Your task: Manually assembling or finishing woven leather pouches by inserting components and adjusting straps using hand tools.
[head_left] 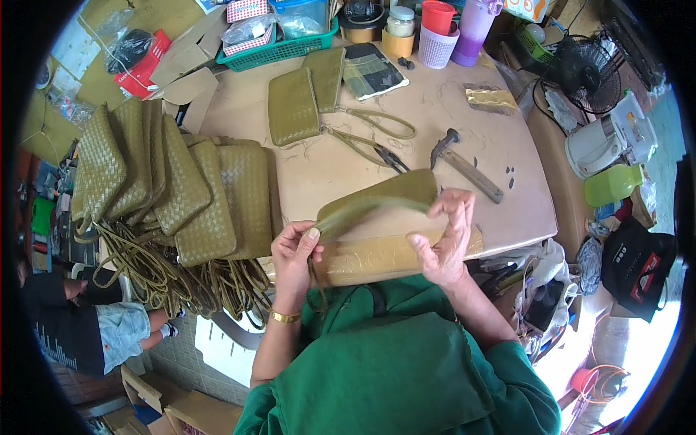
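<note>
An olive-green woven pouch [384, 192] is held up over the near edge of the table, its upper edge sharp and its near edge smeared by motion. My left hand [293, 252] pinches the pouch's left end between thumb and fingers. A thin cord strap [317, 279] hangs below that hand. At the pouch's right end, my right hand [446, 246] is open, thumb and fingers apart; whether its fingertips touch the pouch I cannot tell. Beyond lie pliers [392, 159] with dark jaws, a hammer [470, 172] and two more olive pouches [293, 107] with looped wrist straps.
A large stack of olive pouches [206, 196] with dangling straps fills the table's left side. A dark patterned pad [371, 70], a green basket [279, 54] and cups [438, 43] stand along the back. At right are a fan [591, 72] and a cloth bag [544, 290]. Another person [80, 326] is at lower left.
</note>
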Tool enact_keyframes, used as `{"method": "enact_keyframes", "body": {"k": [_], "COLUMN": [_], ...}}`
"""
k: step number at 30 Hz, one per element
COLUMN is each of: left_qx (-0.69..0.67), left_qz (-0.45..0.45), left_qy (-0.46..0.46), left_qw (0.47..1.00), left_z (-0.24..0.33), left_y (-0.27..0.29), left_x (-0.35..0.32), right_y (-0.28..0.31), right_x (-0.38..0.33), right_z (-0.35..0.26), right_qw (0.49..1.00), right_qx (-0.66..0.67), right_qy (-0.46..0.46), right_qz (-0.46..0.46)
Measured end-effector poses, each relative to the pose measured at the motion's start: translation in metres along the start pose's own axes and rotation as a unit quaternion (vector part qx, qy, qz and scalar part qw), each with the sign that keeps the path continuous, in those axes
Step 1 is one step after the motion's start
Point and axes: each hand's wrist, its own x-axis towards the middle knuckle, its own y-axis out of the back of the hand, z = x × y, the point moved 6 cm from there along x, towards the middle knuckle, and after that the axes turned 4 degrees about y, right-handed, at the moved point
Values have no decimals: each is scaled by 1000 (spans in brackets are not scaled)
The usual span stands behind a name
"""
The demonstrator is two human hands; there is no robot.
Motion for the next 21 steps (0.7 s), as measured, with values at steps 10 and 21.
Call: {"method": "enact_keyframes", "body": {"k": [10, 21], "left_qx": [366, 360], "left_qz": [-212, -97], "left_qy": [-219, -228], "left_qw": [880, 899], "left_z": [14, 31], "left_y": [-61, -14], "left_x": [-45, -22], "right_y": [-44, -36], "right_x": [8, 13], "right_z": [-6, -10], "right_qw": [957, 935], "right_qx": [15, -43], "right_qy": [24, 156], "right_qz": [-290, -316]}}
